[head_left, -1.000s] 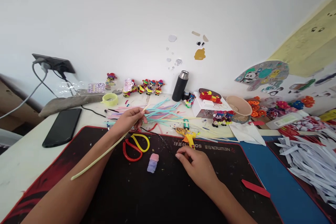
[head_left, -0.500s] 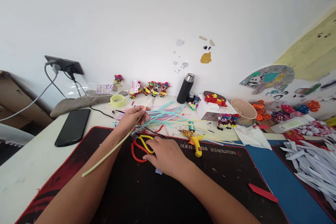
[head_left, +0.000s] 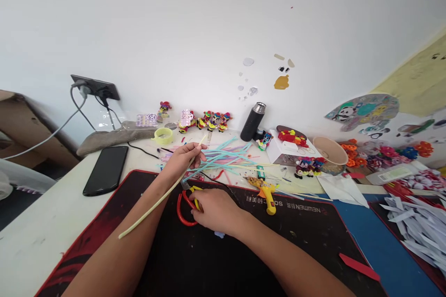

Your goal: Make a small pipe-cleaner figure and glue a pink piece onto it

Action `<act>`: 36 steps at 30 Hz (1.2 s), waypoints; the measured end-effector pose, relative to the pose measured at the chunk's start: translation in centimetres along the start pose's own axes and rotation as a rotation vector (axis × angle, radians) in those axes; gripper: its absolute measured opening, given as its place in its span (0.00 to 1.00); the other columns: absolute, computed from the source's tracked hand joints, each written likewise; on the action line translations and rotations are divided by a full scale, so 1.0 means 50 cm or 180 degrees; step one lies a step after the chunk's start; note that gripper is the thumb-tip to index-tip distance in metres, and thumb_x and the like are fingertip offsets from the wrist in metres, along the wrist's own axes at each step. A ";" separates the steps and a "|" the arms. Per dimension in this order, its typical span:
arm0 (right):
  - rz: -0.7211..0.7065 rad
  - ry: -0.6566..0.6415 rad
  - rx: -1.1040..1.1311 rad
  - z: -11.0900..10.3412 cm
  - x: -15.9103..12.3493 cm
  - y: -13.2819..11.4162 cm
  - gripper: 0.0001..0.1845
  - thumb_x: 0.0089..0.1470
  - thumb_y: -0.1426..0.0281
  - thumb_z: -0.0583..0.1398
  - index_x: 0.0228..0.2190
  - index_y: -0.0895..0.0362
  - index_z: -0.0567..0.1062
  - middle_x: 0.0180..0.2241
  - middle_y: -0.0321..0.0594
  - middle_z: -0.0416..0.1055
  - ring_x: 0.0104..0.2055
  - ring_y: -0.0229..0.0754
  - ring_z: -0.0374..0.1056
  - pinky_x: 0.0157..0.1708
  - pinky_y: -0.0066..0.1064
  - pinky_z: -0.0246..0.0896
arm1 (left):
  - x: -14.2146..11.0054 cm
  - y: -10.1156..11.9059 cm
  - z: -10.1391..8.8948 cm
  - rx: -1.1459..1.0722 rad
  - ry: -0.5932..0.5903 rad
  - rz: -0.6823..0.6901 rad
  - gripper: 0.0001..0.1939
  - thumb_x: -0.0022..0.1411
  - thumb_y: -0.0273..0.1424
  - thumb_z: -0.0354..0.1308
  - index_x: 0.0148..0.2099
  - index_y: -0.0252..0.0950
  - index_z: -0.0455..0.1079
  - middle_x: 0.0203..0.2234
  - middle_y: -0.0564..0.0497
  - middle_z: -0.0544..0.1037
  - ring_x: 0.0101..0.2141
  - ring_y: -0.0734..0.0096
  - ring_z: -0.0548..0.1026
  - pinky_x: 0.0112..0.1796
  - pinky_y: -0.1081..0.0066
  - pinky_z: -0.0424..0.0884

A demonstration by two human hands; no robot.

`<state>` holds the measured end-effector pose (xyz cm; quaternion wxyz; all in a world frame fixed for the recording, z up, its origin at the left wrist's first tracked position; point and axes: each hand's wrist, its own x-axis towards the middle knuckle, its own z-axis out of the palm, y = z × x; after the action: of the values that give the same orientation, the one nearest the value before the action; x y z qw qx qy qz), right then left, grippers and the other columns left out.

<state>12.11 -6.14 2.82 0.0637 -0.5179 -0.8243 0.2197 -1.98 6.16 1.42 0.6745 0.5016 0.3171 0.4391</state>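
My left hand [head_left: 184, 159] is closed on a long pale yellow pipe cleaner [head_left: 153, 206], which slants from near its fingers down past my forearm. My right hand [head_left: 215, 206] lies on the black desk mat [head_left: 244, 260] with its fingers closing on the yellow and red handles of a pair of scissors [head_left: 185, 205]. A small lilac piece [head_left: 219, 234] peeks out under that hand. Beyond my hands lies a loose pile of pastel pipe cleaners [head_left: 225, 158].
A yellow glue gun [head_left: 266, 190] lies right of my hands. A black phone [head_left: 106, 169], a tape roll [head_left: 163, 135], small colourful figures [head_left: 209, 120], a black flask [head_left: 253, 121], a white box [head_left: 291, 148], a bowl [head_left: 327, 148] and white paper strips [head_left: 414, 222] surround the mat.
My right hand moved left across the mat from near the glue gun to the scissors and closed on their handles. My left hand kept the pipe cleaner almost still.
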 end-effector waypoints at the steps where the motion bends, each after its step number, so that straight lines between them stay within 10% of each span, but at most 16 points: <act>1: 0.0074 -0.0010 0.0246 -0.002 -0.001 -0.001 0.16 0.58 0.68 0.65 0.48 0.55 0.81 0.35 0.39 0.81 0.36 0.46 0.76 0.34 0.32 0.62 | 0.000 0.002 -0.001 -0.0018 0.0013 0.0004 0.18 0.58 0.43 0.69 0.42 0.34 0.75 0.24 0.52 0.79 0.18 0.78 0.67 0.21 0.75 0.56; 16: 0.1176 -0.0287 0.4606 -0.011 -0.083 0.028 0.16 0.46 0.70 0.70 0.40 0.58 0.81 0.20 0.25 0.64 0.15 0.24 0.44 0.15 0.22 0.34 | -0.011 0.047 -0.016 -0.0664 0.0265 0.0440 0.16 0.59 0.37 0.70 0.43 0.31 0.77 0.22 0.51 0.78 0.16 0.78 0.66 0.20 0.76 0.58; 23: 0.1197 0.0419 0.5339 -0.035 -0.134 0.055 0.21 0.45 0.64 0.75 0.39 0.60 0.80 0.21 0.28 0.66 0.15 0.23 0.41 0.16 0.22 0.29 | -0.024 0.065 -0.011 -0.0731 0.0092 0.0576 0.13 0.61 0.37 0.70 0.42 0.32 0.77 0.20 0.53 0.76 0.15 0.80 0.65 0.19 0.78 0.58; 29: 0.1119 0.1353 0.5578 -0.021 -0.158 0.092 0.24 0.46 0.60 0.76 0.42 0.59 0.80 0.22 0.30 0.69 0.15 0.22 0.41 0.16 0.21 0.29 | -0.033 0.045 0.008 -0.0038 -0.0729 -0.0467 0.17 0.59 0.42 0.72 0.37 0.33 0.77 0.24 0.48 0.80 0.19 0.75 0.72 0.17 0.79 0.59; 36: 0.0931 0.1254 0.5749 -0.003 -0.177 0.085 0.23 0.50 0.61 0.74 0.45 0.58 0.79 0.22 0.30 0.70 0.15 0.23 0.42 0.16 0.21 0.31 | -0.035 0.006 0.045 0.0274 -0.1199 -0.0771 0.21 0.60 0.46 0.70 0.42 0.32 0.81 0.37 0.40 0.84 0.35 0.61 0.83 0.29 0.75 0.75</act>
<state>19.68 -12.33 2.25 0.5522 -0.3987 -0.2422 0.6910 -0.83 3.69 2.35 0.7475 0.5614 0.2618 0.2396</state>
